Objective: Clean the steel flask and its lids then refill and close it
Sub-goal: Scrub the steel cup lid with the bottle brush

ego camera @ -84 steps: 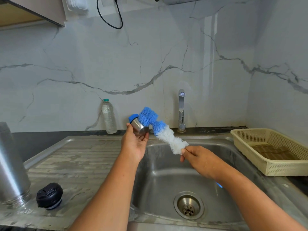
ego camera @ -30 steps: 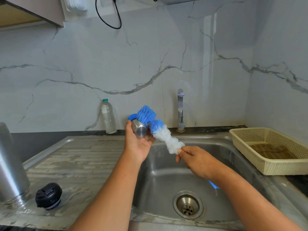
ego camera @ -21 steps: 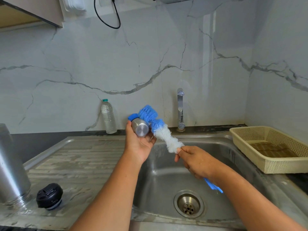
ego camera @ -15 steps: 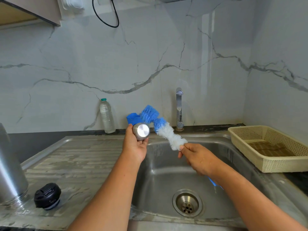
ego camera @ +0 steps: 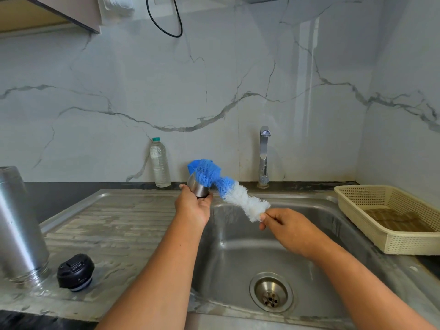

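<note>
Fingers [ego camera: 264, 216] of my right hand [ego camera: 285, 228] pinch the brush [ego camera: 238, 198] at its white end. My left hand [ego camera: 192, 208] curls round the steel lid [ego camera: 198, 189], held above the sink's [ego camera: 238, 246] left edge, blue bristles pressed against it. The flask [ego camera: 19, 225] and black lid [ego camera: 75, 272] stand just beside each other on the desk [ego camera: 119, 229], far left. To scrub well, I would turn the steel lid slowly, working bristles round rim and inside, drips over the sink.

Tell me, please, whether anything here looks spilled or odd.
Water is pooled on the draining board around the steel flask and black lid. The brush is bent at its blue end against the steel cap.
</note>
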Tool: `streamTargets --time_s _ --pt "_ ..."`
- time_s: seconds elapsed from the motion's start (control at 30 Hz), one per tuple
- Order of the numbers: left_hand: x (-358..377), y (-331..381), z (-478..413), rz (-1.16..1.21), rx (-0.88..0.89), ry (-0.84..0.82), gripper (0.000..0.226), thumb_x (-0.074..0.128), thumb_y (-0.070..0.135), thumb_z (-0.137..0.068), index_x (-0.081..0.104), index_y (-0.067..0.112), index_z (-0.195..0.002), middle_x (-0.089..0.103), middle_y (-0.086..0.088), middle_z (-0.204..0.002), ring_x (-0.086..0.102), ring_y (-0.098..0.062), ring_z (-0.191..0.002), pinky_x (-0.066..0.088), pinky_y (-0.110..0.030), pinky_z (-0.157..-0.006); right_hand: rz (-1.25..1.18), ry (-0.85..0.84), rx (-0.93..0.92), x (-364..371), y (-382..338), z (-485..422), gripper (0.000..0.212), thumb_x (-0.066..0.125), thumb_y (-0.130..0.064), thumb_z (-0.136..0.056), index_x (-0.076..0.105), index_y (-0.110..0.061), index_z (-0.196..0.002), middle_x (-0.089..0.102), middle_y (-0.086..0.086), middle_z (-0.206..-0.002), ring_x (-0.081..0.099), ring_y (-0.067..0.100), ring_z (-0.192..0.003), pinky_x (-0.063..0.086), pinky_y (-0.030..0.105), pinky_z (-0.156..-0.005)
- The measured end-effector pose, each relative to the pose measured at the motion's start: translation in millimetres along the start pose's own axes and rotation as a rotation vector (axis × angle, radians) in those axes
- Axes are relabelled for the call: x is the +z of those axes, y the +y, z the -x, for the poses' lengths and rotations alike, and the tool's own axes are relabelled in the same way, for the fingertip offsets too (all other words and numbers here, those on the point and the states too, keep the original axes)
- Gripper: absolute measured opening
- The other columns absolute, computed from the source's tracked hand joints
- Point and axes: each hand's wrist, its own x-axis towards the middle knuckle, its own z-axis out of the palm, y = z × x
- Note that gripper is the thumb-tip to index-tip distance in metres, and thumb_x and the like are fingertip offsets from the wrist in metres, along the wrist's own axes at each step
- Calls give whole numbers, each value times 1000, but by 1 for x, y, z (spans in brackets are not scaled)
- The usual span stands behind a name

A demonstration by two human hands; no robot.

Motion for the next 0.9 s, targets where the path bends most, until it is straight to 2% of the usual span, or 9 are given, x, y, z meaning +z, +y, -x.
streamTargets --time_s 0.1,0.17,0.27,0.4,0.5,0.6,0.73,0.8,0.9 --pt "-1 -1 4 -60 21 -26 28 49 36 -109 55 10 -117 62 -19 -118 64 -35 -112 50 -54 -108 16 24 17 -3 3 0 33 43 -44 -107 67 -30 -89 51 -9 -59 43 5 -50 39 21 -53" --pt "2 -9 11 -147 6 -69 36 50 38 -108 52 8 -127 64 -21 -116 66 -35 -110 51 -52 -108 -5 45 18 -2 2 -1 33 43 -45 -107 67 -30 -90 50 -9 -57 41 3 -46 38 20 -51" --pt "4 -13 10 -170 26 -81 40 48 41 -109 55 4 -126 65 -22 -119 68 -34 -102 54 -50 -103 2 29 -5 -4 0 0 33 43 -46 -106 67 -32 -89 49 -9 -57 40 2 -46 38 19 -51" --pt "-2 -4 0 -122 48 -45 50 48 42 -108 52 5 -142 66 -19 -118 65 -36 -118 50 -54 -109 52 -4 -13 -9 0 2 33 42 -44 -107 67 -30 -89 54 -7 -66 46 7 -56 41 23 -57" --pt "-1 -11 8 -150 21 -89 48 49 40 -108 49 4 -141 66 -22 -123 63 -37 -124 48 -54 -112 40 36 13 -8 0 0 33 41 -44 -107 66 -29 -91 54 -7 -66 45 7 -55 41 22 -56" --pt "2 -11 9 -114 37 -85 48 49 39 -108 49 4 -141 66 -22 -119 67 -36 -112 52 -52 -107 45 32 -14 -7 1 0 32 41 -45 -107 66 -32 -91 53 -7 -64 44 6 -54 40 21 -54" --pt "1 0 0 -3 54 -44 53 49 42 -108 47 4 -146 63 -22 -126 65 -37 -115 53 -53 -104 66 21 -25 -9 3 1 32 42 -44 -107 65 -32 -89 56 -6 -66 46 7 -56 41 23 -56" --pt "0 -3 1 -32 44 -61 52 48 43 -108 49 5 -144 65 -21 -123 68 -35 -108 52 -54 -106 62 18 -42 -6 0 0 32 41 -44 -107 65 -33 -90 56 -7 -66 46 7 -56 41 23 -56" --pt "3 -14 9 -105 31 -112 48 49 41 -108 52 5 -140 68 -23 -123 70 -34 -110 52 -53 -107 53 37 -31 -1 -6 -2 33 39 -45 -107 65 -32 -93 58 -8 -71 50 6 -59 42 21 -58"
